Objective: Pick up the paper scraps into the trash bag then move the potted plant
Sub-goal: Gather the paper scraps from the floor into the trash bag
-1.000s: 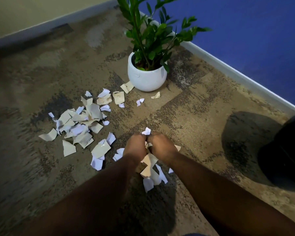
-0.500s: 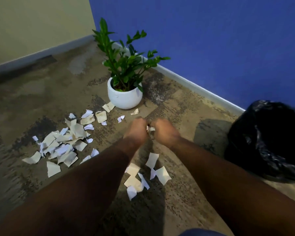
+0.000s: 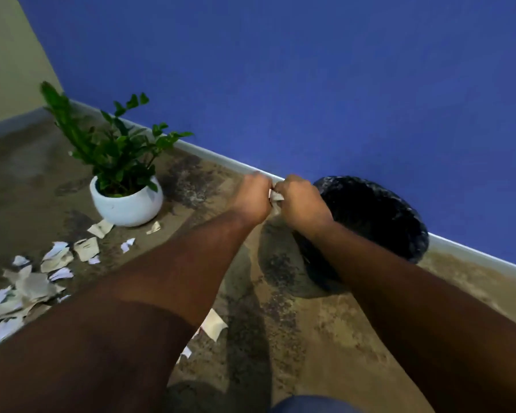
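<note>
Both hands are held out together in the air just left of the bag (image 3: pixel 370 222), knuckles up and pressed side by side. The left hand (image 3: pixel 252 198) and the right hand (image 3: pixel 303 204) are curled into loose fists, fingers drawn in and closed around a small wad of scraps (image 3: pixel 276 198); only a pale corner of paper shows in the seam between the two fists, so how much is gripped cannot be told. The bag is black and crinkled, its mouth open and facing up, and it sits on the carpet (image 3: pixel 325 338) against the skirting of the blue wall (image 3: pixel 310 84). The right hand's far edge overlaps the bag's near left rim in the view. Well to the left of the bag stands the plant (image 3: pixel 116 150) in a round white pot (image 3: pixel 127 205), upright on the carpet near the same skirting. Loose paper (image 3: pixel 27 281) lies scattered on the carpet farther left of the bag, in front of the pot, with a few single pieces right beside the pot's base. One more torn piece (image 3: pixel 213 324) lies under the left forearm, nearer the camera than the bag.
</note>
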`<state>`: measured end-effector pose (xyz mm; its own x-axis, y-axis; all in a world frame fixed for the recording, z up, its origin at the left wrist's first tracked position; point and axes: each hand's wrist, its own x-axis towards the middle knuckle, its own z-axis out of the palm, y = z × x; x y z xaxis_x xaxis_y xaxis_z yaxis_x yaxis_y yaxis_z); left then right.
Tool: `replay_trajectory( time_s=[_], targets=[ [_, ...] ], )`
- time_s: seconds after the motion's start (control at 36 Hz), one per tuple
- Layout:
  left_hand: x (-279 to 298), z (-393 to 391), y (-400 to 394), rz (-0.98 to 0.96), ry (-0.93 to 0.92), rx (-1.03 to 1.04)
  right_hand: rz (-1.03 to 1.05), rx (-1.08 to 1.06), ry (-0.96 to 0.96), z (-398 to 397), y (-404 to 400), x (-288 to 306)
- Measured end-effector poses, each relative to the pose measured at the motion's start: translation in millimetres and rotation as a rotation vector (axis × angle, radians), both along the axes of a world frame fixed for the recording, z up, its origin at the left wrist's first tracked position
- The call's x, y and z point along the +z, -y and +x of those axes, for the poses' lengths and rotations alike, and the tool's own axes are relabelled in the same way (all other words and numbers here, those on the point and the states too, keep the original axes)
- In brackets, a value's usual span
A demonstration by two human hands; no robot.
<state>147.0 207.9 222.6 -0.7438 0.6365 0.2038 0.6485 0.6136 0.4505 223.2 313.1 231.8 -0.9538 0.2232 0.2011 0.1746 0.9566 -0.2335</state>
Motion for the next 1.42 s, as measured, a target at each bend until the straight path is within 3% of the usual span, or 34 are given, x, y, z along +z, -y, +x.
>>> replay_trajectory(
  time_s=[0.22, 0.53, 0.64, 0.86, 1.42],
  targets=[
    [20, 33, -95, 0.010, -0.050, -0.149, 0.098, -0.176, -0.063, 53, -83, 16],
    [-4, 73, -155, -0.074, 0.083, -0.353, 0.040, -0.325, 0.025, 100, -137, -11],
    [-7, 76, -157, -0.114, 0.185, -0.396, -0.057, -0.378, 0.076, 105, -148, -23],
    [-9, 70, -149, -0.201, 0.117, -0.396, -0.121, -0.367, 0.169, 103, -143, -27],
    [-32, 14, -55, -0.018, 0.037, -0.187, 0.081, -0.330, -0.051, 24, -47, -9]
  ],
)
